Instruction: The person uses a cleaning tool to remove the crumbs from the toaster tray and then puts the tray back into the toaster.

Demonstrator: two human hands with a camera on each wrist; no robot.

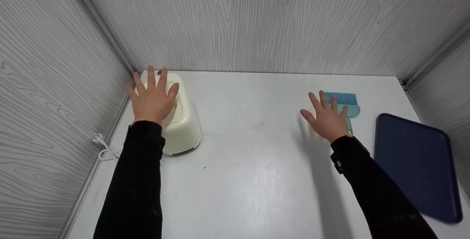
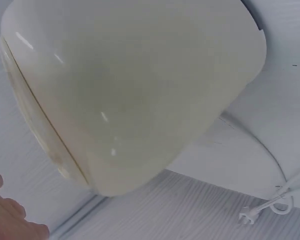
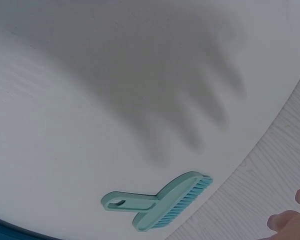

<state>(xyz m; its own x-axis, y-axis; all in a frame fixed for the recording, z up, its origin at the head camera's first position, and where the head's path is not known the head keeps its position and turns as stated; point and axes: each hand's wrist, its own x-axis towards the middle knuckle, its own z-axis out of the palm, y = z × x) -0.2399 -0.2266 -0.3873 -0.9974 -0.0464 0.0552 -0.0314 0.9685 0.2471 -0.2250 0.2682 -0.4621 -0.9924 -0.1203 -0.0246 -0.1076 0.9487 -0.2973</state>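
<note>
My left hand [image 1: 152,101] is spread above a cream-coloured plastic appliance [image 1: 181,134] with a lid, at the table's back left. In the left wrist view the fingers [image 2: 10,215] show apart from the appliance's lid edge. My right hand [image 1: 326,121] is spread too, hovering over the table near a teal hand brush [image 1: 349,110] and partly covering it in the head view. The right wrist view shows the whole brush [image 3: 165,202], lying flat with its bristles toward the wall. Neither hand holds anything.
A dark blue tray [image 1: 413,165] lies at the right edge of the white table [image 1: 249,180]. A white plug and cord [image 1: 101,141] lie at the left edge. Small dark crumbs [image 1: 203,167] are scattered in front of the appliance. Grey wood-grain walls [image 1: 235,22] enclose the back and sides.
</note>
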